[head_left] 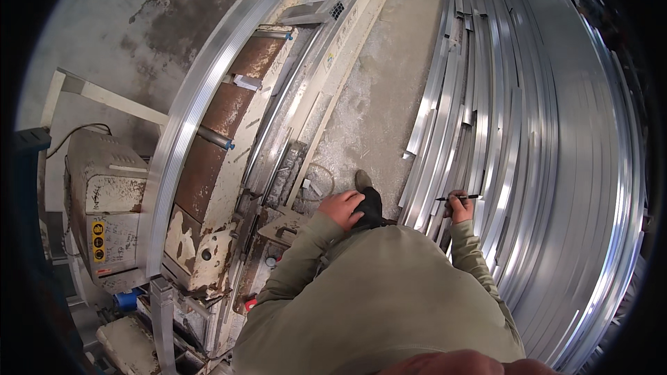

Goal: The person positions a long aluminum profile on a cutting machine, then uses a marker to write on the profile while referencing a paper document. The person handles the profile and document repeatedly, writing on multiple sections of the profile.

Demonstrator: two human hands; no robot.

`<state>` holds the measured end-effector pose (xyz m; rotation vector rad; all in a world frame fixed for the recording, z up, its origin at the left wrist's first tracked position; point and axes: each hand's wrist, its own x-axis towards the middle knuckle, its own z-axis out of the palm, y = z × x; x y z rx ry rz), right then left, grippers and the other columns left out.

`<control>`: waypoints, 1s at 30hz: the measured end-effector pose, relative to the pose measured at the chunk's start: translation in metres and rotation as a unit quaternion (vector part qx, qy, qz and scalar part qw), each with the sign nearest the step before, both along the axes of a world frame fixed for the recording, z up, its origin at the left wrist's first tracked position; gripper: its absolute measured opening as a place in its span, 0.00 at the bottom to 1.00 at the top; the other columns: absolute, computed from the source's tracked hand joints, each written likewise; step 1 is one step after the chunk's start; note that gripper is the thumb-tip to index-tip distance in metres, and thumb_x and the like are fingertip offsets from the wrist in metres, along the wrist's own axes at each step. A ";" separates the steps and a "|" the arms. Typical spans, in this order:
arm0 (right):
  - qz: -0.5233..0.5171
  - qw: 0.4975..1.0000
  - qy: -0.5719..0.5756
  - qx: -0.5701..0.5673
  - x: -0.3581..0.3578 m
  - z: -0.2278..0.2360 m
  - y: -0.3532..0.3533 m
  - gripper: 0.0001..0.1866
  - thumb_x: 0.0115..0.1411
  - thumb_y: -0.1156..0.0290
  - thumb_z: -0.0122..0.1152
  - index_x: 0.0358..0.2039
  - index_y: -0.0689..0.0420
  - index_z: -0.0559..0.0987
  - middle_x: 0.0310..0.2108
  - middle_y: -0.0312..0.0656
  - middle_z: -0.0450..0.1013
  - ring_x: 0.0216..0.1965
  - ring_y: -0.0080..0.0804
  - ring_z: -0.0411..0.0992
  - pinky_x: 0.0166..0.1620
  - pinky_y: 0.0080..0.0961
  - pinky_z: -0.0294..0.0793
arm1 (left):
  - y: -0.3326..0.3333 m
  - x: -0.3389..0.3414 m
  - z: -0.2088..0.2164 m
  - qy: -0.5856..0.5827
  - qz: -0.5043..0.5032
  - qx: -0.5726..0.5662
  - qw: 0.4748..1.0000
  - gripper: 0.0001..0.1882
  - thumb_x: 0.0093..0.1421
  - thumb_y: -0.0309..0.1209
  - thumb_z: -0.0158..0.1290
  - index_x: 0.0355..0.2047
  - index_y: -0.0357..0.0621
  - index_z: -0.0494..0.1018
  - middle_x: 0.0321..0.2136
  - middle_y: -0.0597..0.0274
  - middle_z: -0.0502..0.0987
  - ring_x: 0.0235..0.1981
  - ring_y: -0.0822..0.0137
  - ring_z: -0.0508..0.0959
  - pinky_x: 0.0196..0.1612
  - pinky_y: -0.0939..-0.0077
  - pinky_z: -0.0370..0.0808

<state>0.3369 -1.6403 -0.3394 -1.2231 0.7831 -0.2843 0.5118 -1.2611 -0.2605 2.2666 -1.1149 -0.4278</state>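
Observation:
My right hand is closed around a slim black marker, which sticks out on both sides of the fingers. It is over the near part of a stack of long silver metal profiles. My left hand lies against my dark trouser leg, back of the hand up, fingers stretched out and holding nothing I can see. Part of its fingertips is hidden at the leg.
At the left stands a worn cream machine with a brown bed and a long ribbed metal profile along it. A cream motor housing sits farther left. Concrete floor runs between machine and stack. Wide flat profiles lie right.

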 end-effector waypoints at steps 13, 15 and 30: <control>-0.115 0.973 0.189 -0.064 0.013 -0.099 -0.149 0.11 0.61 0.67 0.66 0.40 0.59 0.82 0.25 0.39 0.77 0.21 0.29 0.75 0.23 0.29 0.72 | -0.101 0.249 -0.026 0.069 0.022 0.116 0.991 0.27 0.62 0.43 0.61 0.59 0.50 0.73 0.56 0.56 0.77 0.54 0.50 0.79 0.54 0.52 0.77; -0.077 0.969 0.228 -0.055 0.046 -0.111 -0.174 0.13 0.60 0.65 0.67 0.40 0.60 0.82 0.26 0.40 0.78 0.23 0.30 0.76 0.25 0.30 0.73 | -0.109 0.274 -0.041 0.060 0.047 0.095 0.993 0.27 0.62 0.42 0.62 0.59 0.50 0.73 0.56 0.55 0.77 0.54 0.49 0.79 0.54 0.52 0.78; 0.029 0.989 0.134 -0.048 0.504 -0.151 -0.412 0.06 0.64 0.68 0.65 0.40 0.54 0.81 0.24 0.37 0.76 0.17 0.25 0.69 0.17 0.27 0.67 | -0.242 0.505 -0.041 0.087 0.259 0.120 0.954 0.25 0.62 0.42 0.63 0.58 0.50 0.73 0.57 0.52 0.76 0.53 0.44 0.79 0.54 0.53 0.79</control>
